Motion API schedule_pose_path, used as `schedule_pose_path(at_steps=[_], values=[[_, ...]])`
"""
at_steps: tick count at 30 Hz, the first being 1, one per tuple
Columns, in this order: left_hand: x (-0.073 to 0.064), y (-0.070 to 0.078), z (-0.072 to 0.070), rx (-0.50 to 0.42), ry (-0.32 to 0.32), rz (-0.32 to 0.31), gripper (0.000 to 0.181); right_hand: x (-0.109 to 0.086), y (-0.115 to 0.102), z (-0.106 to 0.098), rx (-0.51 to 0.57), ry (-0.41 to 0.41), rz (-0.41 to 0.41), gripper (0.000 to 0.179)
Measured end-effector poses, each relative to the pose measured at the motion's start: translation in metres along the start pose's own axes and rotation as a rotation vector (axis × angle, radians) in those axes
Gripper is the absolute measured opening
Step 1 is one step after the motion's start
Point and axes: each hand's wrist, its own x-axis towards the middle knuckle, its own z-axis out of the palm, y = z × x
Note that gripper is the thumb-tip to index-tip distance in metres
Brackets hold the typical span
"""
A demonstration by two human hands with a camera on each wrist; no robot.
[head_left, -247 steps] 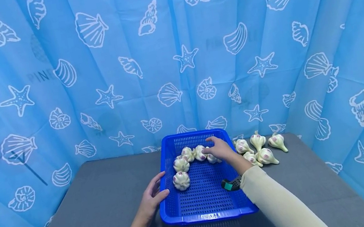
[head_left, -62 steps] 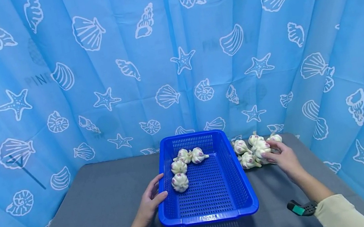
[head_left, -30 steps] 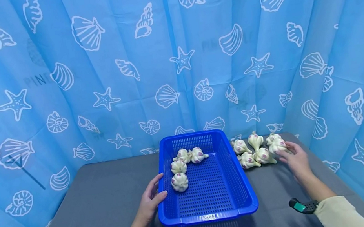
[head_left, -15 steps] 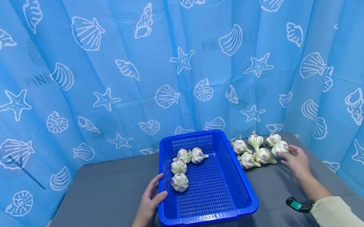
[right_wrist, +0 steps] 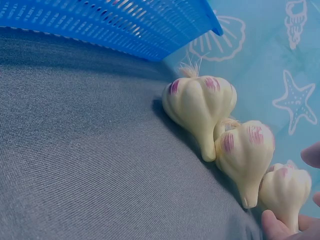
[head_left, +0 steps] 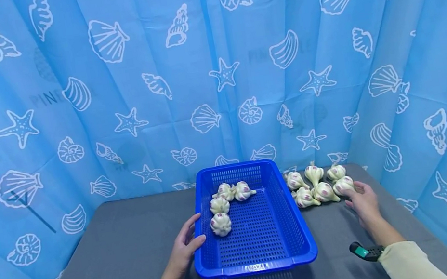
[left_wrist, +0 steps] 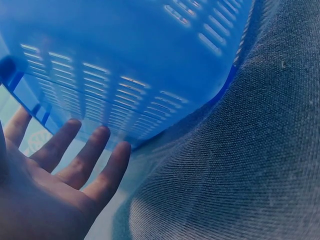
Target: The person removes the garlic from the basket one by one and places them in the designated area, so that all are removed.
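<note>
A blue plastic basket [head_left: 257,267] with slotted walls stands on the table. Inside, along its left and back, lie several white garlic bulbs [head_left: 221,224] with purple streaks. My left hand [head_left: 184,246] rests at the basket's left rim, fingers extended along the outer wall in the left wrist view. More garlic bulbs [head_left: 314,174] lie in two rows to the basket's right. At the right end of the front row, my right hand [head_left: 364,202] is around a garlic bulb [right_wrist: 285,189], thumb by its stem and fingers spread apart, with the bulb resting on the table.
A grey cloth covers the table [head_left: 136,251]. Close behind its back edge hangs a blue curtain [head_left: 215,87] printed with white shells and starfish, which also runs along both sides.
A garlic bulb has gone from the basket to the right-hand group. My right hand has lowered it into the front row, and its fingers have loosened. My left hand keeps its place.
</note>
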Motion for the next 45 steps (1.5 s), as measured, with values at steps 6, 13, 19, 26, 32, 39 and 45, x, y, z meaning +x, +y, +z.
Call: schedule_pose_path(at_steps=[6, 13, 19, 26, 32, 39, 45], values=[[0.000, -0.001, 0.000, 0.010, -0.006, 0.002, 0.056, -0.012, -0.008, -0.002, 0.021, -0.003, 0.035, 0.076], [0.001, -0.001, 0.001, 0.004, 0.008, -0.006, 0.056, -0.015, -0.010, -0.002, 0.017, -0.040, 0.046, 0.073], [0.001, 0.000, 0.002, 0.008, 0.015, -0.010, 0.056, -0.015, -0.010, -0.002, 0.016, -0.033, 0.062, 0.072], [0.000, 0.001, 0.002, 0.024, -0.007, 0.017, 0.056, -0.015, -0.008, -0.005, 0.059, -0.041, 0.043, 0.074], [0.000, 0.001, 0.001, 0.012, 0.001, 0.001, 0.057, -0.014, -0.008, -0.001, 0.090, -0.006, -0.011, 0.068], [0.001, 0.001, 0.002, 0.004, 0.016, -0.016, 0.056, -0.005, -0.007, 0.004, 0.142, 0.019, 0.007, 0.066], [0.000, 0.001, 0.001, 0.015, 0.002, -0.011, 0.056, -0.021, -0.027, 0.007, 0.132, -0.017, -0.038, 0.059]])
